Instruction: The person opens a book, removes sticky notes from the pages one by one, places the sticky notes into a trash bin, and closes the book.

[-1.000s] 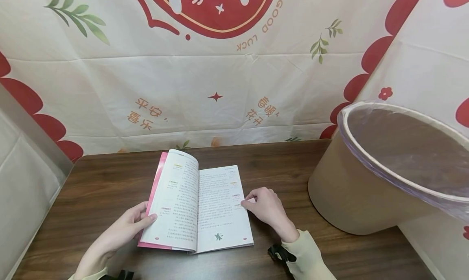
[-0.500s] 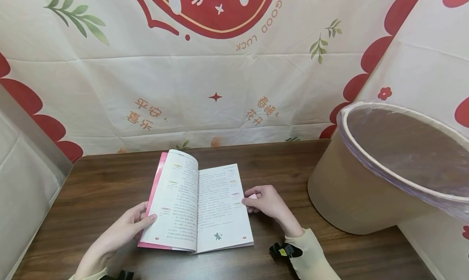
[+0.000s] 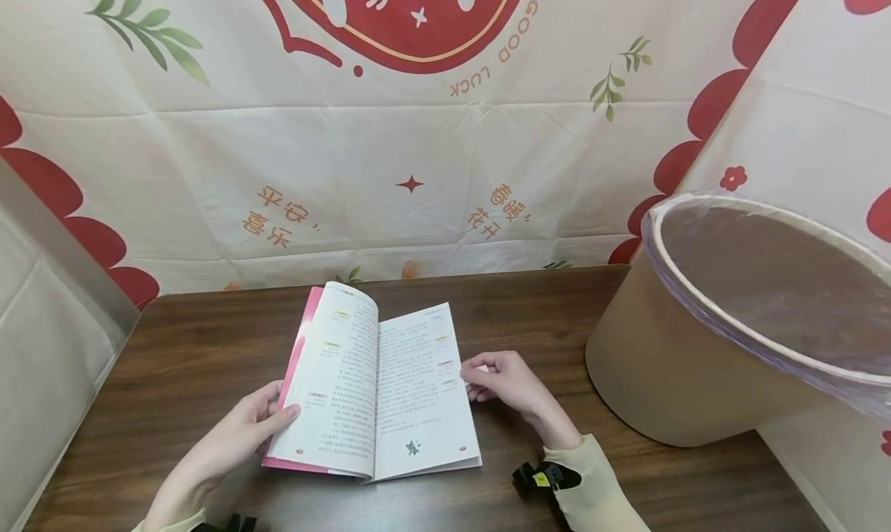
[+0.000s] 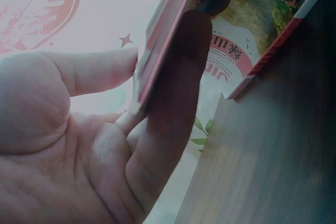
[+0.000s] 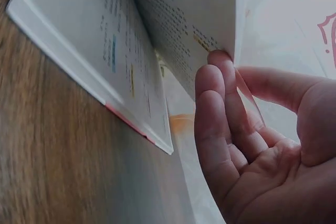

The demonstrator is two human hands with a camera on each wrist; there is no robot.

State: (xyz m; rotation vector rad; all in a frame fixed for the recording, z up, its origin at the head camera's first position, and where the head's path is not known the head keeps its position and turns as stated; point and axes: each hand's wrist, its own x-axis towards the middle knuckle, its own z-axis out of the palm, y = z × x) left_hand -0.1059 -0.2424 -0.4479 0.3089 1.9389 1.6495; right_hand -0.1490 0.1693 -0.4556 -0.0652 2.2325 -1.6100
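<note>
An open book (image 3: 334, 393) with a pink-edged cover lies on the wooden table. My left hand (image 3: 230, 439) grips its left side, thumb on the page and fingers behind the cover. The left wrist view shows those fingers under the raised part and a colourful picture cover (image 4: 262, 19) beyond. My right hand (image 3: 511, 385) pinches a page (image 3: 418, 393) by its right edge. From the right wrist view, that lifted page (image 5: 178, 9) stands between thumb and fingertips, apart from the pages (image 5: 89, 40) below. A pale edge (image 5: 252, 100) shows inside the right hand.
A large tan bin (image 3: 668, 370) lined with clear plastic stands at the right. Behind the table (image 3: 209, 339) hangs a white cloth (image 3: 334, 153) with red and green prints. Black straps (image 3: 546, 476) with small devices sit at both wrists.
The right fingers have shifted slightly and the right-hand page has risen, its top corner moving up and left. The left hand keeps its hold on the book.
</note>
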